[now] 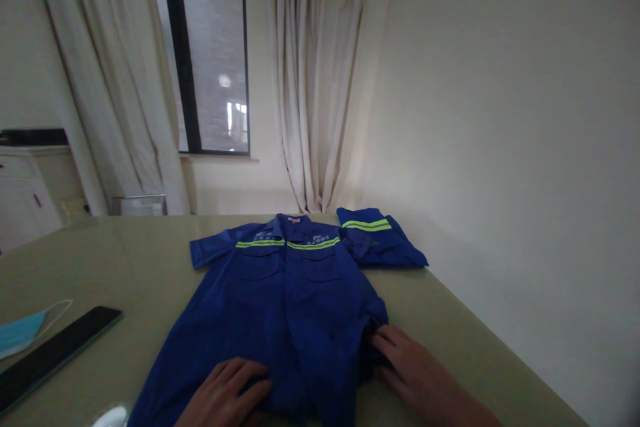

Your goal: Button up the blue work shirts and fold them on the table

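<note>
Lying on a table (150, 250), a blue short-sleeved shirt (255, 307) faces up with its collar pointing away from the person and a yellow-green band across its chest above two pockets. The left hand (227, 392) rests on the lower front of the shirt, fingers loosely bent and thumb set apart, with the palm down on the cloth. The right hand (413, 367) is at the right side edge of the shirt, where the cloth bunches; its fingers are slightly parted and the fingertips touch the fold, but I cannot tell whether they pinch it. Just beyond the shirt's right shoulder-side as seen here sits a folded blue garment (400, 250) with a similar band. To the left of the shirt are a dark phone (55, 353) and, beyond it, a light blue face mask (23, 332). Near the shirt's lower left corner, a white object (113, 417) is cut off by the view. Well behind the shirt hang pale curtains (320, 80) beside a dark-framed window (217, 60).
</note>
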`<action>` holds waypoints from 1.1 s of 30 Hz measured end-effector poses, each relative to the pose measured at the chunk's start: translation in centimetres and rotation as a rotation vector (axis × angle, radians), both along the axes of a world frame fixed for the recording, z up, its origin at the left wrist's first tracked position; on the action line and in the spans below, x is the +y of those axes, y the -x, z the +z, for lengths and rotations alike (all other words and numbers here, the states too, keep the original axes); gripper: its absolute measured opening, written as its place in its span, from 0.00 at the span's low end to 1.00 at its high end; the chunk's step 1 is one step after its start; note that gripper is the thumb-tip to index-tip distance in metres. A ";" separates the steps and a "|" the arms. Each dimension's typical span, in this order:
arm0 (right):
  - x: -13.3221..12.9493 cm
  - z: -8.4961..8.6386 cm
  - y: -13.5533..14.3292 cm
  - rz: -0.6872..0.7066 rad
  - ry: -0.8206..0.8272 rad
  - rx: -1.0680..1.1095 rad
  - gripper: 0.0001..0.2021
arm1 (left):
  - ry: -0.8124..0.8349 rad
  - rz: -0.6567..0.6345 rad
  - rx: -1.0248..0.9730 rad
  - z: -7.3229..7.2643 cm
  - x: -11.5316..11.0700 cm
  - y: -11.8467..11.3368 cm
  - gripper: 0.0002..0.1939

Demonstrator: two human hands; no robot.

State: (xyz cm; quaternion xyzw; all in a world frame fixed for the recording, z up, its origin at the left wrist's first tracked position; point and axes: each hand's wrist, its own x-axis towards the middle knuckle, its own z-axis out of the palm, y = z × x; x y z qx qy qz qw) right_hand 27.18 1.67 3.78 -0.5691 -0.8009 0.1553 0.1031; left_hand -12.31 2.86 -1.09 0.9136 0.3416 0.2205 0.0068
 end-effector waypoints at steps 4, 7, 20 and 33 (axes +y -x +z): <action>-0.4 1.4 -1.0 -0.010 -0.015 0.135 0.13 | 0.084 0.082 -0.040 0.1 0.2 -0.1 0.12; -1.7 3.5 -2.5 -0.031 -0.033 0.261 0.15 | 0.114 0.054 -0.069 1.1 -0.6 0.2 0.14; -5.6 -0.9 7.6 0.312 -0.060 0.071 0.41 | 0.010 -0.039 0.110 2.1 -4.5 -3.3 0.16; -0.4 -1.9 10.6 0.004 -0.208 0.496 0.19 | 0.097 0.203 -0.088 0.8 -3.3 -5.7 0.07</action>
